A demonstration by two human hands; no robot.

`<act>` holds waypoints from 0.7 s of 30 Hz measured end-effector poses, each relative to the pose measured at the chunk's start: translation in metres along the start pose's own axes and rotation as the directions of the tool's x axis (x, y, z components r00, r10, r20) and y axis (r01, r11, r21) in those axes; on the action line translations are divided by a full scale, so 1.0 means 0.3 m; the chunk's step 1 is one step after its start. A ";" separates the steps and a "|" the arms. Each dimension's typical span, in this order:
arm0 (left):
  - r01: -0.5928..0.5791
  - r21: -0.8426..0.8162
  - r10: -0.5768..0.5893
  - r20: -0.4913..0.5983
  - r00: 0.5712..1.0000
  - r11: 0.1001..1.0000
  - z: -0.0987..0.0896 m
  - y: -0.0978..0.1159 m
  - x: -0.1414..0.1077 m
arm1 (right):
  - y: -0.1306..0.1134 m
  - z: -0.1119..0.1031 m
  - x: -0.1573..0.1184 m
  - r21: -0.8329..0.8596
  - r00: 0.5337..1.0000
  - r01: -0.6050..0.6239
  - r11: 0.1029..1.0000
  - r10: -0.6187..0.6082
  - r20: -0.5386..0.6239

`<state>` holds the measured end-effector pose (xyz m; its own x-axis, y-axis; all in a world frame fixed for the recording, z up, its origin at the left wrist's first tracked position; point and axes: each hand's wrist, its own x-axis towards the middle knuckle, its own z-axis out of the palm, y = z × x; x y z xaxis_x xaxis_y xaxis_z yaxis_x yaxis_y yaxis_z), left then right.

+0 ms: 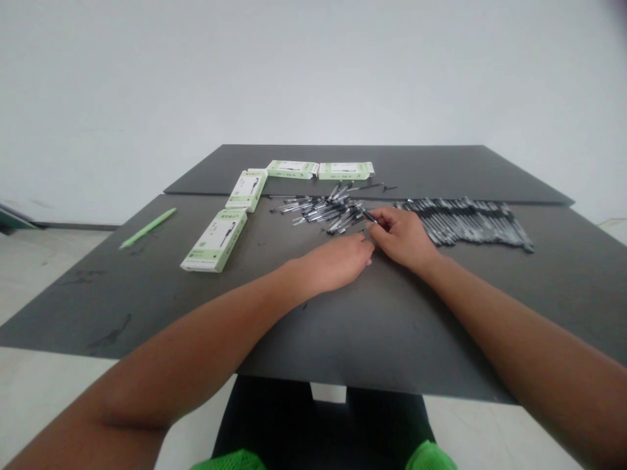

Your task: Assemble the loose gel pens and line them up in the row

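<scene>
My right hand [405, 238] pinches a dark pen [368, 215] between thumb and fingers at the right edge of a loose pile of clear and black pens [318, 210]. Close beside it, my left hand [343, 260] is closed, palm down, near the table top. A small dark tip shows by its fingers, but what the left hand holds is hidden. To the right of my right hand lies a long row of pens [465, 222], packed side by side.
Several white and green pen boxes [215, 238] form an angled line left of and behind the pile. A green pen-shaped object [147, 228] lies far left. The dark table [343, 339] has a seam across it, with a white wall [313, 72] behind.
</scene>
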<state>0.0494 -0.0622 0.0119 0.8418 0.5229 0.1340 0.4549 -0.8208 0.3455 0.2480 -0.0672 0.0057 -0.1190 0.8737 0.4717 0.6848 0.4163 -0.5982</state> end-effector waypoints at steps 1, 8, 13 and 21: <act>0.002 0.003 -0.002 0.001 1.000 1.000 -0.001 0.003 -0.001 | 0.001 0.000 0.000 0.001 1.000 -0.004 1.000 0.004 -0.003; 0.050 -0.098 -0.061 -0.115 0.992 0.994 -0.024 -0.015 -0.027 | 0.008 -0.001 0.000 0.004 1.000 -0.009 1.000 0.009 -0.004; 0.200 -0.542 -0.430 -0.338 0.837 0.816 -0.044 -0.064 -0.024 | 0.003 -0.001 -0.002 0.004 1.000 -0.004 1.000 0.004 -0.004; -0.137 -0.986 -0.715 -0.164 0.680 0.097 -0.038 -0.098 0.002 | -0.010 -0.003 -0.007 0.023 0.994 0.009 1.000 -0.011 0.113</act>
<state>0.0332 -0.0352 0.0124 0.1991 0.9800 -0.0032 -0.3574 0.0757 0.9309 0.2468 -0.0705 0.0071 -0.2071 0.8919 0.4021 0.6672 0.4294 -0.6087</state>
